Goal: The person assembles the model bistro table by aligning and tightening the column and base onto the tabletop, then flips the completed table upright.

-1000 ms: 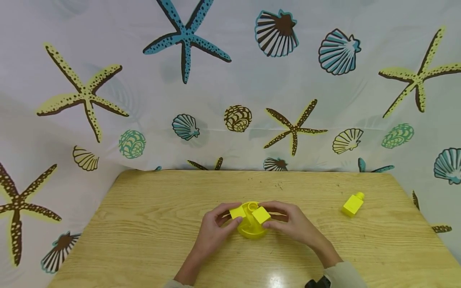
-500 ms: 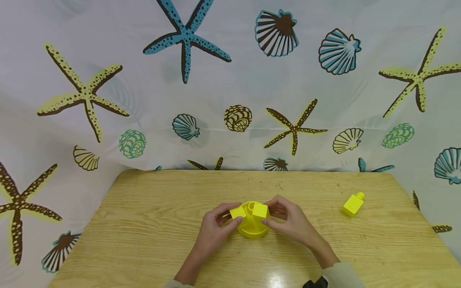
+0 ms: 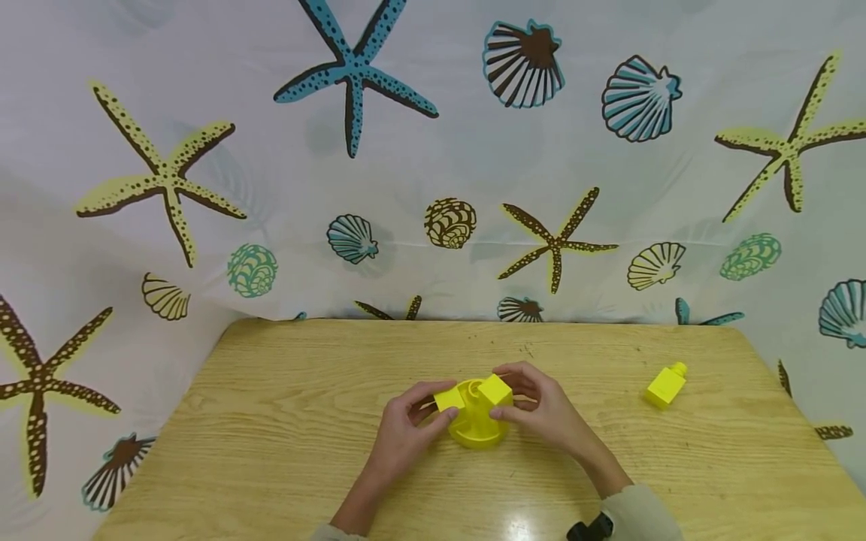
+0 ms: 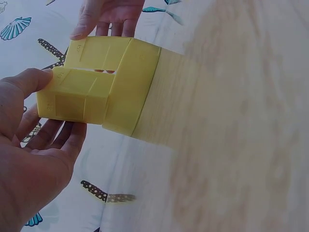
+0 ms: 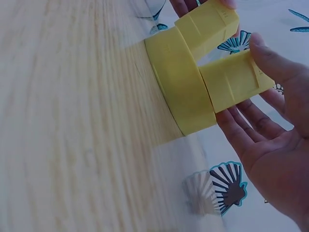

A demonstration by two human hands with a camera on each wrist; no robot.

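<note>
A round yellow base (image 3: 477, 434) rests on the table before me, with a ring-shaped socket showing on top. Two boxy yellow blocks stand side by side on it. My left hand (image 3: 408, 423) pinches the left block (image 3: 449, 400) between thumb and fingers. The right block (image 3: 496, 391), turned at an angle to the other, is in the grip of my right hand (image 3: 543, 406). In the right wrist view the lower end of the right block (image 5: 234, 81) meets the base (image 5: 181, 79). From the left wrist, the left block (image 4: 77, 94) also sits against the base.
A third yellow block (image 3: 666, 387) with a round knob at one end lies on the wooden table (image 3: 304, 436) to the right. Behind the table hangs a white cloth (image 3: 399, 165) printed with starfish and shells. A black strap (image 3: 591, 528) circles the right wrist.
My right hand has shifted slightly away from me and turned the right block, which now sits at a different angle. The left hand keeps its hold on the left block.
</note>
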